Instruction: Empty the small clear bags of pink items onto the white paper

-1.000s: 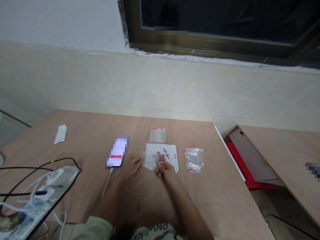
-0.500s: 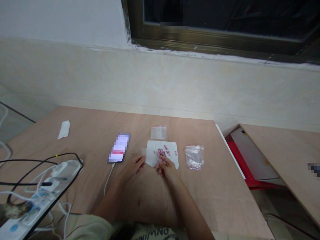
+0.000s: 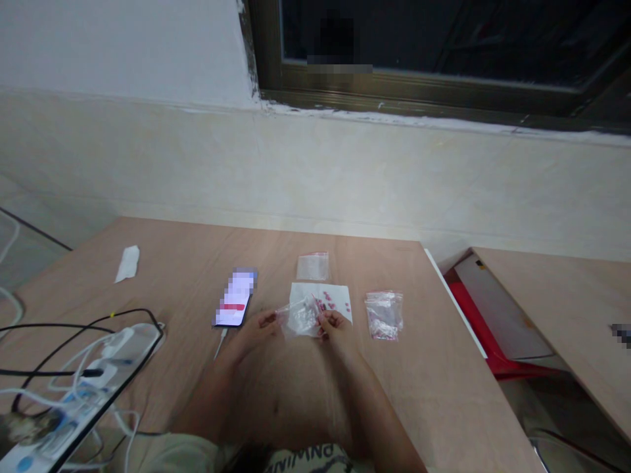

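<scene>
The clear plastic zip bag (image 3: 300,316) is being pinched between both hands, over the near edge of a sheet of white paper (image 3: 308,297). The left hand (image 3: 261,326) is closed on the bag's left end, palm down, with the forearm angled in from the near left. The right hand (image 3: 334,323) is curled around the bag's right end, with the forearm coming in from the near right. The hands are close together, with just the bag between them, and its long axis runs roughly left to right. Small pink pieces (image 3: 331,303) are scattered on the paper. A second bag (image 3: 312,267) is lying on the counter (image 3: 419,394) beyond the paper, and a third bag with pink bits inside (image 3: 384,315) is right of it. A phone (image 3: 235,299) with a pixelated screen is left of the paper.
</scene>
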